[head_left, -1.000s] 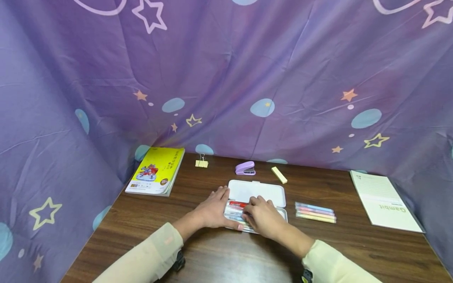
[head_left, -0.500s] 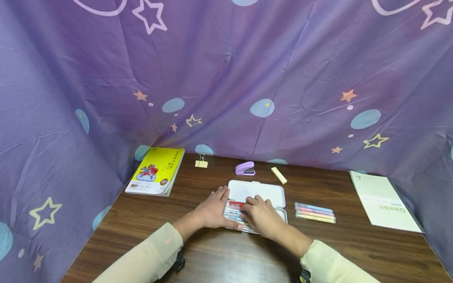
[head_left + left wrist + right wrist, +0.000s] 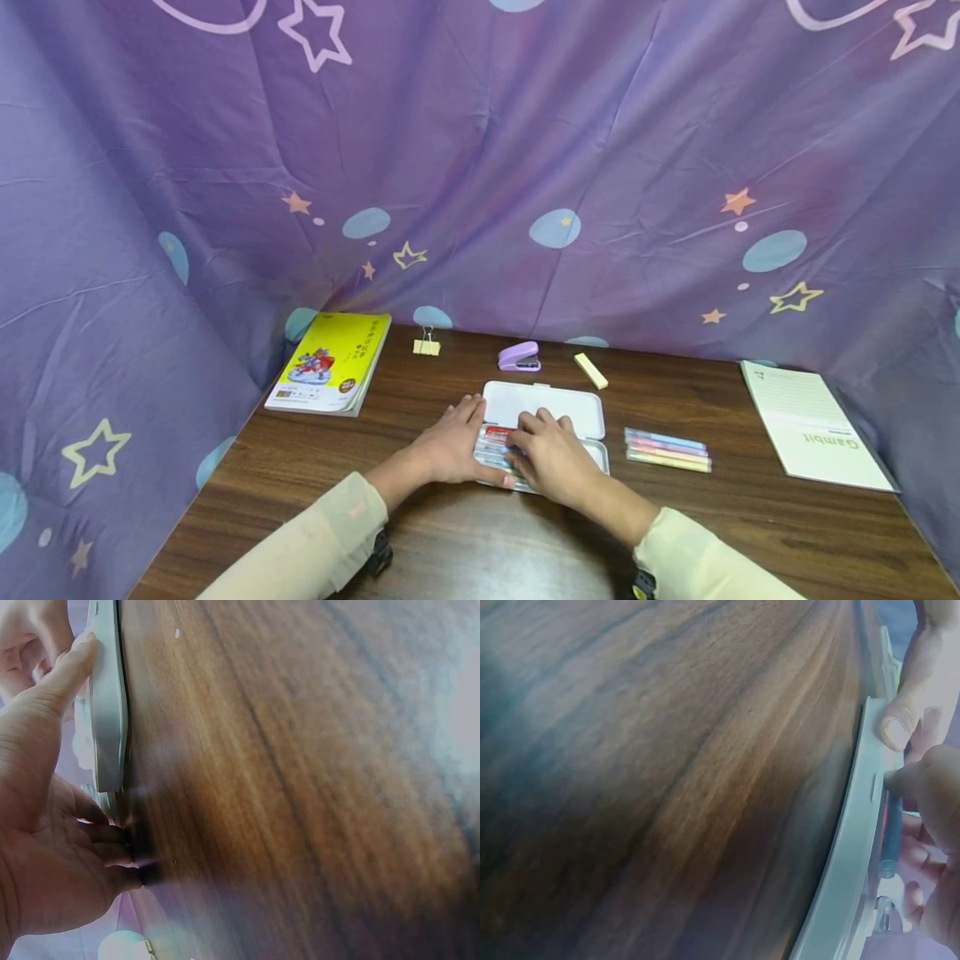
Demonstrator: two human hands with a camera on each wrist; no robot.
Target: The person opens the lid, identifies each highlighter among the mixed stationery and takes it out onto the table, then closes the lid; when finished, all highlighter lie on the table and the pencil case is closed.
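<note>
A white pencil case [image 3: 543, 408] lies open on the table, its lid tipped back. Pens [image 3: 497, 447] fill the left part of its tray, a red one at the back. My left hand [image 3: 448, 446] grips the case's left end, with the thumb along the front edge and the fingers around the side. Over the tray, my right hand [image 3: 558, 458] has its fingers curled down among the pens and hides part of them. In the right wrist view, a dark pen [image 3: 891, 836] lies between that hand's thumb and fingers, just inside the case wall.
Right of the case lie several pastel pens [image 3: 667, 451], then a notepad [image 3: 821, 429]. Behind it stand a purple stapler [image 3: 519, 357], a pale yellow eraser-like block [image 3: 592, 371] and a binder clip [image 3: 427, 346]. A yellow book [image 3: 330, 362] lies at the left, before the purple curtain [image 3: 480, 167].
My right hand has shifted slightly left within the tray, its fingers still down among the pens. The left hand and the case have stayed in place.
</note>
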